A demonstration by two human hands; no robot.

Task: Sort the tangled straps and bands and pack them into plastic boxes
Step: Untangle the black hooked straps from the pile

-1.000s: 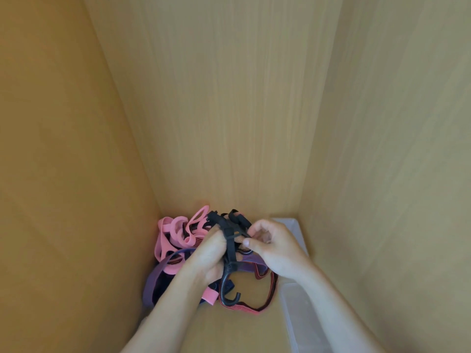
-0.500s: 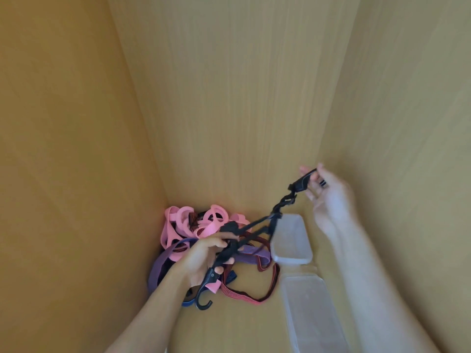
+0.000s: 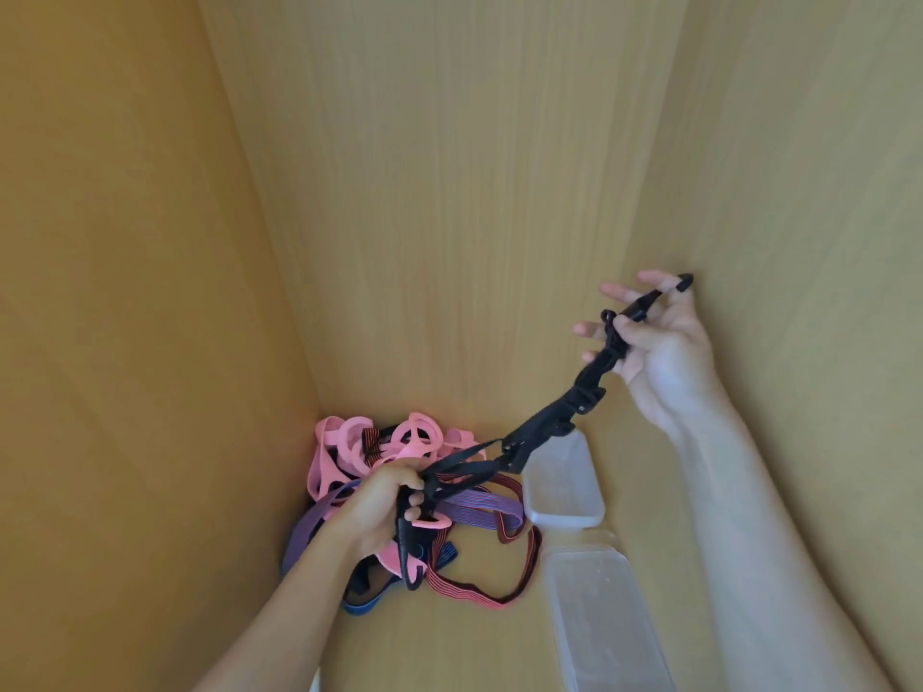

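Black strap (image 3: 544, 429) stretched taut: left hand (image 3: 384, 506) grips near end over tangled pile (image 3: 399, 491), right hand (image 3: 659, 342) pinches far hook end, raised right. Two clear plastic boxes (image 3: 562, 484) right of pile.

Wood-grain walls (image 3: 449, 192) rise around a wooden floor (image 3: 464, 651).

Nearer plastic box (image 3: 607, 626) partly off-frame below.
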